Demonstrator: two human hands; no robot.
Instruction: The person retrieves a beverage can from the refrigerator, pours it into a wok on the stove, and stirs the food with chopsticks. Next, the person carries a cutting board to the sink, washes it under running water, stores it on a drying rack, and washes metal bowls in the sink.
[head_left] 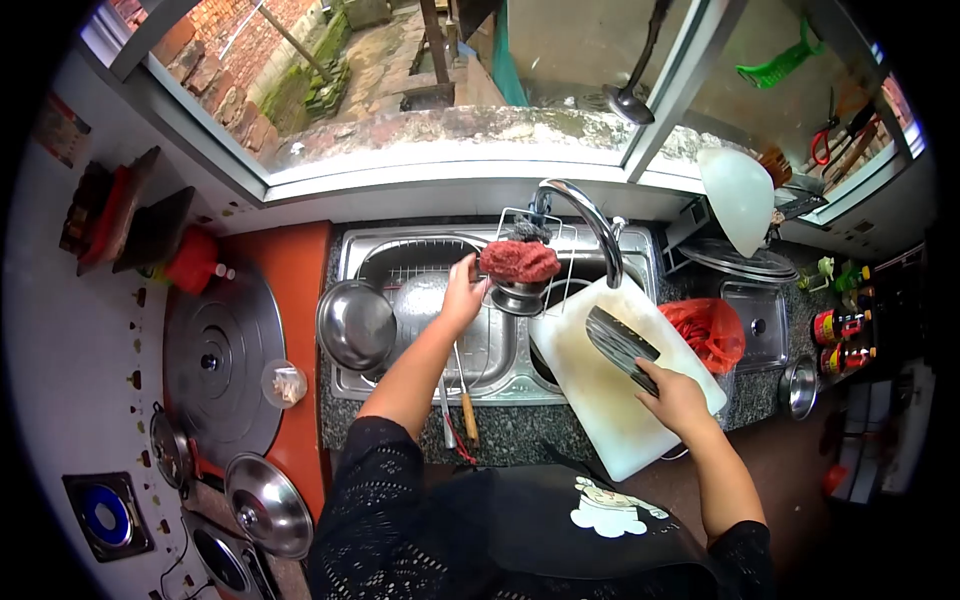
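The right hand [682, 402] is grasping the knife [622, 342] over the white board [610, 435]; the left hand [464, 296] is at the red meat [520, 262], above the sink [508, 392]; whether its fingers are clenched, I cannot tell.

One left hand [466, 296] and one right hand [680, 402] are showing. One cleaver [622, 346], one cutting board [600, 415], one faucet [597, 215], one red plastic bag [712, 335] and one red lump [519, 261] are appearing. One ladle [632, 102] is hanging. Two red-labelled jars [828, 328] are standing, and at least three round lids [268, 530] are lying.
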